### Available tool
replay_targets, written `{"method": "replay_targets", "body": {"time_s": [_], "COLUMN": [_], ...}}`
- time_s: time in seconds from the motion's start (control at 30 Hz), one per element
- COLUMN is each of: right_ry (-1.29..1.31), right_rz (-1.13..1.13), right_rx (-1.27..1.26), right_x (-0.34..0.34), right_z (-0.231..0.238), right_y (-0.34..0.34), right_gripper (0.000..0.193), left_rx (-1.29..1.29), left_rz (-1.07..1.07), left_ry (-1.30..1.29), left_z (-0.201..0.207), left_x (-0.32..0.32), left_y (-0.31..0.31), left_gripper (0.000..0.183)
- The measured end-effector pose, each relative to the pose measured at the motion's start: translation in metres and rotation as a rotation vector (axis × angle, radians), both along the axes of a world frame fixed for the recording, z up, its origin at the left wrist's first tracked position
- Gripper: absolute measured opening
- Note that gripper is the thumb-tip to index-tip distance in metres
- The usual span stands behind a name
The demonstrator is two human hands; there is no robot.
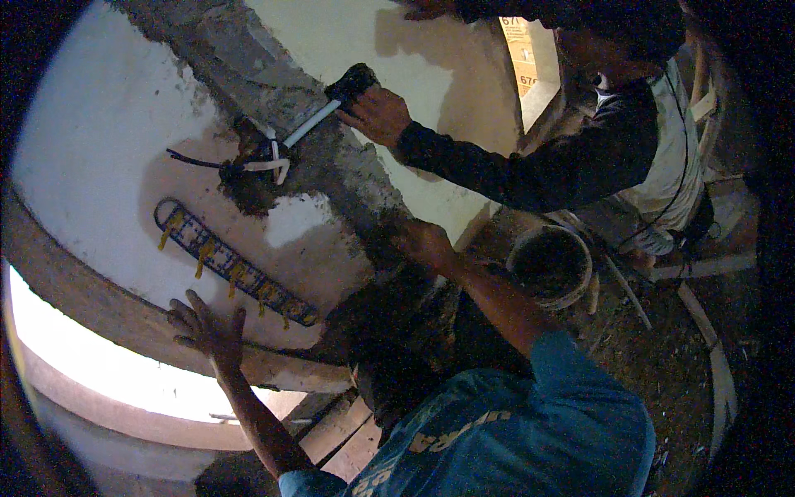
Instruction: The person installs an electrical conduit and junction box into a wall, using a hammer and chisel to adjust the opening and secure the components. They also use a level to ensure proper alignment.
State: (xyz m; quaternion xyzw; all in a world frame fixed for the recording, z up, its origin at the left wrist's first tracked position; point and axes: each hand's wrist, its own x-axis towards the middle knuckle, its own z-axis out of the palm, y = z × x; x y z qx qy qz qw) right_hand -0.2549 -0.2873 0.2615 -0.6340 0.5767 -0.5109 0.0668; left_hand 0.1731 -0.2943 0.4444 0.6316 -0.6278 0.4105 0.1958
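A pale wall [91, 166] curves past ten o'clock; a co-worker in a blue shirt [513, 422] leans in at five, another in dark sleeves [609, 141] at two. A bucket [580, 294] sits at three, a ladder-like strip [236, 269] at nine. The blue-shirted worker's left hand [209, 333], at eight, is spread wide; the right hand [426, 246], at centre, is too dark to tell. At twelve, the dark-sleeved worker's hand [383, 114] curls round a black lump [352, 80] beside a white tube [311, 124] at eleven. The camera wearer's fingers cannot be told.
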Motion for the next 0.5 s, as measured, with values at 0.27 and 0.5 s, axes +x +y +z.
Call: {"method": "replay_targets", "body": {"time_s": [0.27, 0.5], "right_ry": [-0.070, -0.086], "right_rz": [0.011, 0.002], "right_rx": [0.055, 0.038], "right_x": [0.008, 0.006], "right_z": [-0.033, -0.030], "right_y": [0.007, 0.002], "right_gripper": [0.043, 0.045], "left_rx": [-0.071, -0.075], "left_rz": [-0.057, -0.082], "left_ry": [-0.059, -0.050], "left_z": [-0.007, -0.004], "left_x": [0.010, 0.004], "left_y": [-0.007, -0.003], "left_gripper": [0.113, 0.113]}}
